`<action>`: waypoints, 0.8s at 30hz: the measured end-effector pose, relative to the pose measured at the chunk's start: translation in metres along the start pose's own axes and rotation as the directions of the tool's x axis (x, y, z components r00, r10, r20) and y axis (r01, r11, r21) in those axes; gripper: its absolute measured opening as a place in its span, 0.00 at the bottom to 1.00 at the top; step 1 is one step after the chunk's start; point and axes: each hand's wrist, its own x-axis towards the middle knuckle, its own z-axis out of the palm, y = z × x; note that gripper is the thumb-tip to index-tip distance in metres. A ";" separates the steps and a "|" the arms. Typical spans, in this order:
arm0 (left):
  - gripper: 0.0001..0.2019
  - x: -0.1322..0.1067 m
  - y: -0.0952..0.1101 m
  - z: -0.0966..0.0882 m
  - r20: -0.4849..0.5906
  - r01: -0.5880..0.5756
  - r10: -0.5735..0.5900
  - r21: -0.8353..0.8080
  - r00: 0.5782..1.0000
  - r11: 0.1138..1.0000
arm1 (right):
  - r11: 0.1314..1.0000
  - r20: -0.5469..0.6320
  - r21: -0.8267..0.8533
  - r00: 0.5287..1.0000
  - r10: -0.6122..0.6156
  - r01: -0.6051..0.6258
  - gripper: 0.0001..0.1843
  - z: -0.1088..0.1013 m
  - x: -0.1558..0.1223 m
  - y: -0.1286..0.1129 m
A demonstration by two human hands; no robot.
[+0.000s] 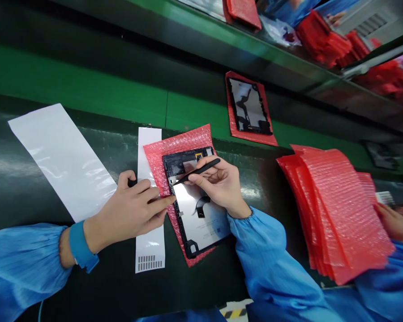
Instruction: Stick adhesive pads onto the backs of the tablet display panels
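My right hand [221, 181] is closed around black tweezers [201, 169], whose tips meet the left inner edge of a tablet screen assembly [201, 223]. The assembly has a black frame, a silvery back and a dark flex cable [201, 206]. It lies on a red bubble-wrap bag [157, 156]. Curled fingers of my left hand [134, 210] hold a small black object [131, 183], mostly hidden. One fingertip of that hand rests on the frame's left edge. Below the left hand runs a white strip [150, 250] with rows of small dark grey pieces at its near end.
A large white sheet [63, 156] lies at left. Another tablet assembly [250, 107] sits on red wrap at the back. At right, a stack of red bubble bags [336, 214] is beside a co-worker's hand [396, 223]. A shelf [289, 58] with red packages overhangs the bench.
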 end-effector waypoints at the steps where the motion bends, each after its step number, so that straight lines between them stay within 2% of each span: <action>1: 0.10 0.000 0.000 0.000 -0.004 -0.002 0.002 0.006 1.000 1.000 | 1.000 0.004 0.001 1.000 0.001 -0.001 0.14 0.000 0.000 0.000; 7: 0.13 0.002 0.001 -0.004 0.001 0.002 -0.002 0.046 1.000 0.999 | 1.000 0.010 -0.001 1.000 0.013 -0.013 0.14 -0.001 0.001 0.001; 16: 0.17 0.001 0.001 -0.007 0.040 0.018 -0.019 0.024 0.999 1.000 | 0.999 -0.013 -0.036 0.999 0.038 -0.038 0.17 -0.001 0.000 0.001; 24: 0.23 0.001 0.002 -0.006 0.110 0.049 -0.050 0.012 0.993 0.999 | 0.997 -0.023 -0.054 0.998 0.058 -0.060 0.18 0.000 0.000 0.001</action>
